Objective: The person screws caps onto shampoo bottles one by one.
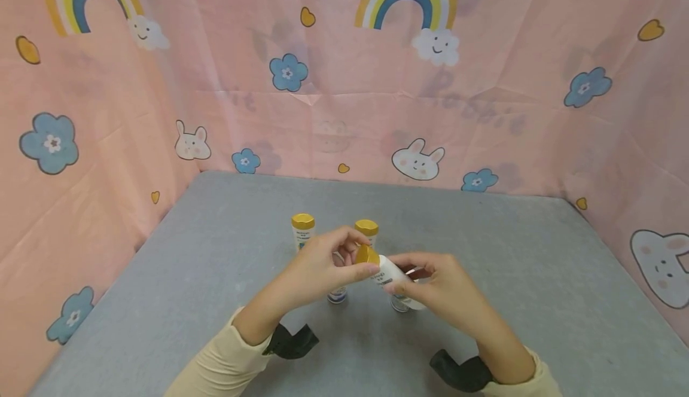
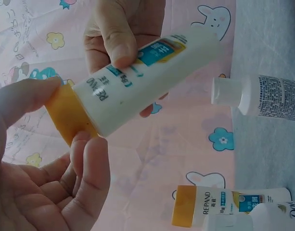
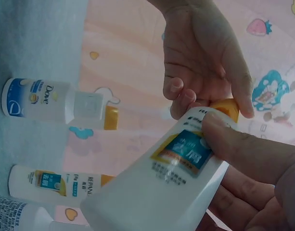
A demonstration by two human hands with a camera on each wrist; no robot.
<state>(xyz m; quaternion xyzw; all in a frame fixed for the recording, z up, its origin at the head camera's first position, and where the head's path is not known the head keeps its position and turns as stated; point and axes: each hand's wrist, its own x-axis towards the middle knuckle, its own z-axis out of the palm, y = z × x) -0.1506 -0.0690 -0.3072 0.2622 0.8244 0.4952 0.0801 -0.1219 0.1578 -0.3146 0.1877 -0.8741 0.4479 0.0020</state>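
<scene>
A white bottle with REPAND lettering and a teal label point(image 2: 152, 67) is held tilted above the table, its yellow cap point(image 2: 70, 113) toward the left hand. My right hand point(image 1: 444, 289) grips the bottle's body, thumb across the label side. With thumb and fingers, my left hand point(image 1: 328, 262) pinches the yellow cap. Whether the cap is loose cannot be told. Behind the hands stand two more yellow-capped bottles, one at left point(image 1: 303, 229) and one at right point(image 1: 366, 228). A white-capped Dove bottle point(image 3: 41, 101) and a white-capped bottle showing dense print point(image 2: 279, 96) stand nearer, partly hidden by the hands in the head view.
All the bottles stand on a grey tabletop point(image 1: 215, 247). Pink patterned cloth point(image 1: 334, 104) hangs around the table's back and sides. A black strap or mount sits at each wrist, left point(image 1: 290, 342) and right point(image 1: 462, 373).
</scene>
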